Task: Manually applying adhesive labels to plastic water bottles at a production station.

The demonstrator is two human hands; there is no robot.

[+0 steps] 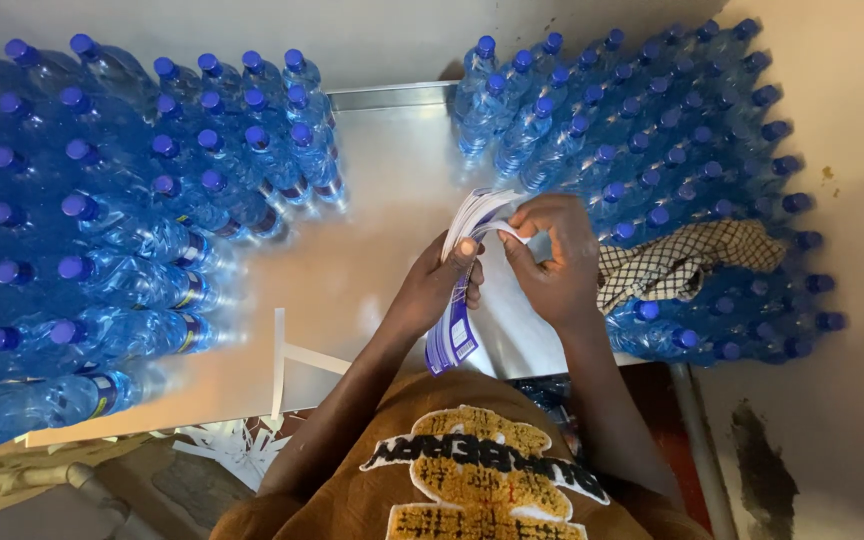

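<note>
Over the middle of the metal table (372, 180), both hands meet on a stack of label strips (464, 270). The left hand (442, 285) has its fingers curled tight around the stack, thumb pressed on the near face, pinching the strips together partway along their length. The right hand (552, 255) is closed too, its thumb and fingertips nipping the top edges of the strips, where they fan apart a little. The labels are long and narrow, white on the back with blue and purple print on the face; their long axis runs from the fanned upper end, pointing away from the person, down to the lower end hanging toward the brown shirt (472, 470). On the left lie rows of clear blue bottles (102, 220) with purple caps, some already banded with a label. On the right lie more capped bottles (652, 130), bare of labels as far as can be seen, with a checked cloth (682, 260) resting on them just beside the right hand. White paper offcuts (282, 355) lie at the table's near edge.
</note>
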